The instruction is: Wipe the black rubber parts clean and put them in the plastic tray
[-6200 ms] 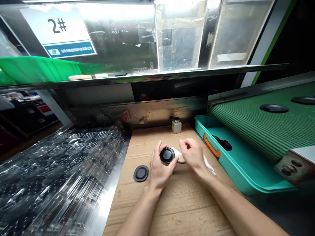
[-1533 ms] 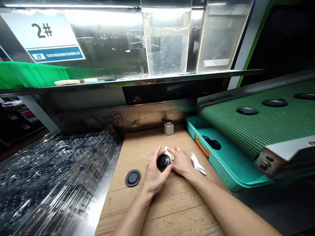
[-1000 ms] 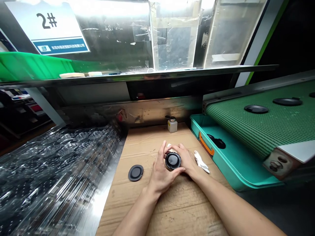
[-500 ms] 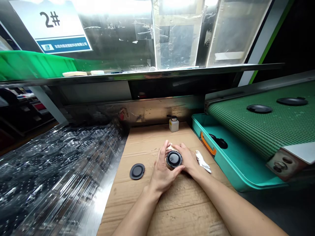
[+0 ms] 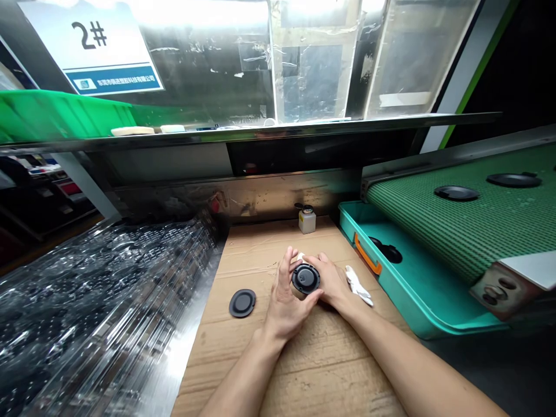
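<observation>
A round black plastic part (image 5: 306, 279) with a notched rim and a raised inner ring is tilted toward me above the cardboard. My left hand (image 5: 286, 295) curves around its left side, the thumb at the lower rim and the fingers at the upper left. From the right, my right hand (image 5: 329, 278) grips the same part, its fingertips mostly hidden behind it. A bit of white material (image 5: 300, 256) shows just beyond the fingers. Flat on the cardboard to the left lies a second black disc (image 5: 242, 303). A crumpled white cloth (image 5: 358, 286) rests right of my right hand.
Cardboard (image 5: 226, 359) covers the work surface. At its back stands a small white bottle (image 5: 307, 220). A teal bin (image 5: 428, 310) with black parts sits right, below a green conveyor belt (image 5: 482, 223) carrying black discs. Stacked clear plastic trays (image 5: 87, 324) fill the left.
The black part has shifted slightly left and tilted a little in my hands. The discs on the conveyor have moved slightly left.
</observation>
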